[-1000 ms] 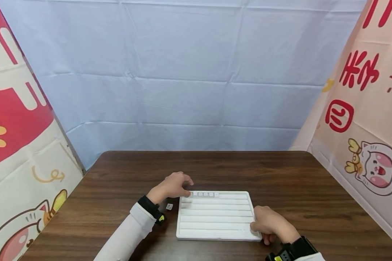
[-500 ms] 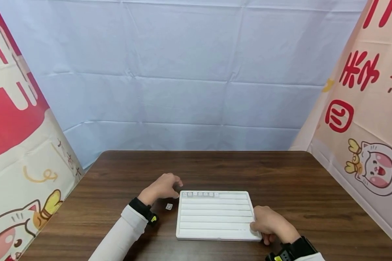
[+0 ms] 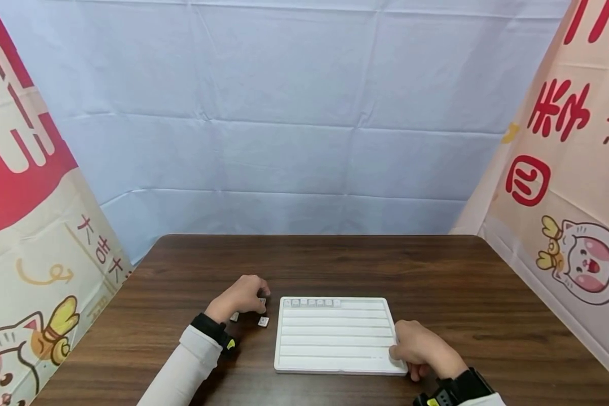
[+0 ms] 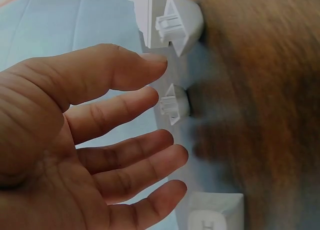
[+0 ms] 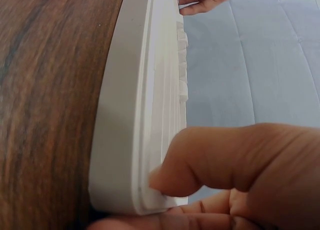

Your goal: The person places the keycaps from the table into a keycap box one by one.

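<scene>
A white ridged tray (image 3: 340, 340) lies on the table, with a row of white keycaps (image 3: 312, 303) along its far left ridge. My right hand (image 3: 423, 347) grips the tray's near right corner, thumb on top and fingers below the edge, as the right wrist view shows. Left of the tray, my left hand (image 3: 239, 298) hovers low over loose keycaps, its thumb and fingers parted and nothing between them. In the left wrist view one keycap (image 4: 177, 104) sits just past the index fingertip, another keycap (image 4: 186, 25) beyond the thumb, and a lettered keycap (image 4: 215, 212) below.
The brown wooden table (image 3: 335, 265) extends behind and to both sides of the tray. A loose keycap (image 3: 263, 321) lies between my left hand and the tray. A pale blue cloth (image 3: 284, 141) hangs behind the table, with printed cloths at both sides.
My left hand has moved left from the tray's far left corner to the loose keycaps. A keycap at the row's left end now shows. My right hand and the tray stay put.
</scene>
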{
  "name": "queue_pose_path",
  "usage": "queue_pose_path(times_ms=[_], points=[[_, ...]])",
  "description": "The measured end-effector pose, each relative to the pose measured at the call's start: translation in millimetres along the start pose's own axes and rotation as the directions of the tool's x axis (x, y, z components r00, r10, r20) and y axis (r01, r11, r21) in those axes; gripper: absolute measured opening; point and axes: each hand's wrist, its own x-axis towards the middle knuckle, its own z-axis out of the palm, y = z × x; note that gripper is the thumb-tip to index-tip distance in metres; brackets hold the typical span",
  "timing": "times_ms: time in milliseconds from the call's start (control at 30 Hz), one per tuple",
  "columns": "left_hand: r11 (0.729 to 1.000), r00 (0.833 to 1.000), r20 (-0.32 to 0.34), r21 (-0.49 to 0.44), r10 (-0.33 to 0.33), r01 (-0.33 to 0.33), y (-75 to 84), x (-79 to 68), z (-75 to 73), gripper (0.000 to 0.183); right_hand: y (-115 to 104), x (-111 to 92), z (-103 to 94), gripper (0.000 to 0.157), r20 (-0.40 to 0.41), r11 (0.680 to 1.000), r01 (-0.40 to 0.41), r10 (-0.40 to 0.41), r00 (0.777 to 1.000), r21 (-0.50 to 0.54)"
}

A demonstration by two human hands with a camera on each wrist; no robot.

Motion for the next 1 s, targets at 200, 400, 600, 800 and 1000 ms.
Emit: queue_pose_path(times_ms=[200,400,600,800,1000], points=[[1.0,1.0,-0.006,-0.005,0.006,-0.006,-1.1,0.0,2.5,0.024,-0.5,-0.4,-0.2,0.014,0.005,1.0,-0.003,0.003,1.0,-0.004],[0.999,1.0,-0.015,0.03,0.018,-0.017,-1.9,2.0,5.8,0.02,-1.5,-1.1,-0.2,0.015,-0.004,1.0,0.007,-0.007,1.0,-0.011],[0.999,1.0,-0.017,0.052,0.019,-0.018,-2.8,4.8,8.0,0.021,-1.8,-0.9,0.1,0.014,-0.015,1.0,0.011,-0.011,1.0,-0.008],[0.997,0.999,-0.033,0.064,0.039,-0.037,-4.3,4.9,9.5,0.021,-0.1,-0.1,1.0,0.011,-0.014,0.999,0.03,-0.029,0.999,0.02],[0.996,0.998,-0.039,0.077,0.054,-0.05,-5.1,5.6,10.3,0.021,1.3,0.6,1.5,0.007,-0.013,0.999,0.04,-0.039,0.999,0.032]])
